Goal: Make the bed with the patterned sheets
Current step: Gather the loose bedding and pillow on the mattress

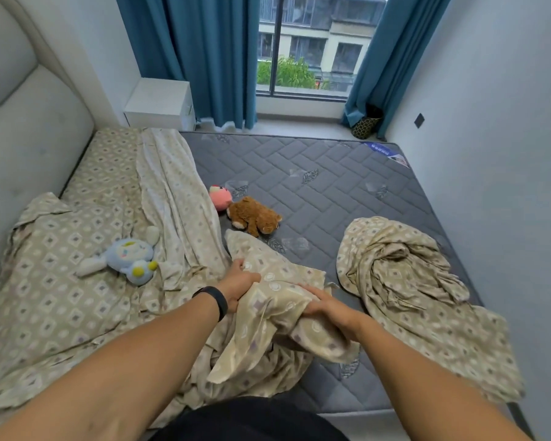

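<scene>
Gathering a bunched fold of the beige cotton sheet with a diamond pattern, the person stands at the side of the bed, in the only view, from the head camera. The left hand grips the fold from the left, its fingers curled into the cloth; the right hand holds it from the right with the fingers wrapped over the cloth. This sheet covers the headboard side of the dark grey quilted mattress and lies rumpled there. A second crumpled piece of the same patterned cloth lies apart on the right, on the bare mattress.

I judge that the step in hand is to find an edge or a corner, so the task is at an early stage. The next move probably needs spreading the sheet toward the bare side. A brown plush bear, a pink plush toy and a light blue plush toy lie on the bed and may need to be taken away first.
</scene>
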`<action>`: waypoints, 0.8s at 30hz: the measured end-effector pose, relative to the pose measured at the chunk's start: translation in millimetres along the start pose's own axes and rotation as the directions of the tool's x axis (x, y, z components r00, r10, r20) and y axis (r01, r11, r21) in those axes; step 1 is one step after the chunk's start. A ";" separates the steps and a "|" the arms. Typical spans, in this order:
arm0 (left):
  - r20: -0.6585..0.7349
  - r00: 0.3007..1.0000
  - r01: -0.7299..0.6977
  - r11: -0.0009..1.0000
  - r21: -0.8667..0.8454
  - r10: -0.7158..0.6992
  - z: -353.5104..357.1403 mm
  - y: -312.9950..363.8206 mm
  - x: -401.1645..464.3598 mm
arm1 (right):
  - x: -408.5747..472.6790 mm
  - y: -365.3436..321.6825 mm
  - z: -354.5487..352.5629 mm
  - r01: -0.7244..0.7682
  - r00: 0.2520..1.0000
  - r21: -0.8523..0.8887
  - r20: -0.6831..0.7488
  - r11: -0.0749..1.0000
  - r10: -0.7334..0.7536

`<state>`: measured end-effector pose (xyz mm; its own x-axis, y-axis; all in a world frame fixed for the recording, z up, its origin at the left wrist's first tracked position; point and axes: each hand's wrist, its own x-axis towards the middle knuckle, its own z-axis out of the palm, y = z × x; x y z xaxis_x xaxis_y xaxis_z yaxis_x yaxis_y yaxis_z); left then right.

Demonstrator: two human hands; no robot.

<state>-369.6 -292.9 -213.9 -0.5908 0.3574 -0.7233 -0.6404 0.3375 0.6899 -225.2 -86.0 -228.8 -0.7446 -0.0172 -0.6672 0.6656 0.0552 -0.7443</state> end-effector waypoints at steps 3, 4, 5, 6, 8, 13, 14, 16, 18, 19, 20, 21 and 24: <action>0.007 0.997 -0.080 0.994 -0.081 0.081 7.9 6.0 -2.6 | 5.1 24.5 -4.8 -0.037 0.998 0.265 0.065 0.964 0.020; 0.007 0.994 -0.108 0.986 -0.123 0.110 8.2 8.7 -4.0 | 8.2 28.0 -1.2 -0.051 0.996 0.345 0.089 0.937 0.022; 0.011 0.991 -0.128 0.980 -0.152 0.131 8.5 11.4 -5.2 | 10.9 30.6 2.0 -0.061 0.994 0.415 0.112 0.908 0.016; 0.014 0.988 -0.149 0.973 -0.177 0.153 7.4 14.7 -7.8 | 13.9 31.8 5.1 -0.073 0.991 0.486 0.137 0.871 0.006; 0.002 0.979 -0.199 0.963 -0.183 0.203 2.4 22.8 -14.0 | 17.7 29.4 10.5 -0.100 0.980 0.622 0.197 0.776 -0.032; -0.036 0.966 -0.257 0.963 -0.082 0.255 -33.8 37.7 -29.8 | 38.5 5.2 28.8 -0.153 0.985 0.614 0.158 0.775 0.069; -0.038 0.965 -0.260 0.964 -0.059 0.258 -41.5 39.2 -33.8 | 47.5 3.7 33.8 -0.209 0.977 0.568 0.153 0.796 0.147; -0.050 0.966 -0.257 0.966 -0.031 0.255 -57.5 39.6 -41.5 | 62.0 0.8 46.7 -0.351 0.936 0.495 0.153 0.795 0.318; -0.070 0.967 -0.246 0.969 -0.010 0.244 -75.7 38.6 -52.5 | 72.7 -3.3 66.3 -0.431 0.902 0.506 0.215 0.747 0.374; -0.090 0.967 -0.240 0.971 0.010 0.240 -89.6 37.4 -57.3 | 78.1 -8.3 78.7 -0.437 0.899 0.515 0.243 0.737 0.364; -0.105 0.966 -0.234 0.972 0.021 0.235 -99.1 36.5 -60.7 | 80.7 -13.4 88.3 -0.428 0.904 0.524 0.245 0.736 0.352; -0.121 0.965 -0.229 0.972 0.044 0.233 -109.7 36.6 -63.6 | 85.3 -18.7 97.3 -0.411 0.912 0.511 0.236 0.755 0.337; -0.175 0.955 -0.221 0.968 0.119 0.239 -152.3 36.6 -77.2 | 105.4 -37.8 133.7 -0.369 0.929 0.438 0.180 0.820 0.322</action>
<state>-422.2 -440.8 -137.2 -0.8034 0.2700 -0.5308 -0.4310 0.3513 0.8311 -322.2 -223.4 -274.9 -0.4690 -0.1782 -0.8650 0.8420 -0.3858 -0.3771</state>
